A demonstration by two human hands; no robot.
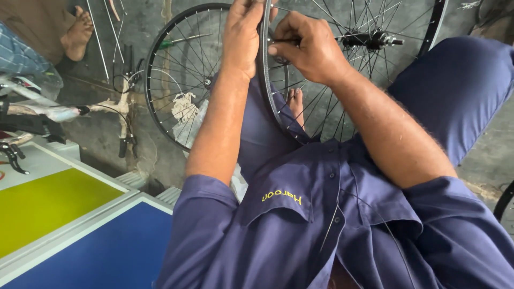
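Wheel (278, 107) stands at twelve o'clock between the knees. Left hand (241, 37) grips its rim; right hand (310, 48) fingers pinch a thin tool (284, 40). It may slip, scratching the rim.

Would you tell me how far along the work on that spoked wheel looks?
Done: the wheel already carries many laced spokes running to its hub. In hand: the left hand grips the rim, while the right hand pinches a thin tool or spoke at it. Left: cannot tell; a second wheel stands behind.
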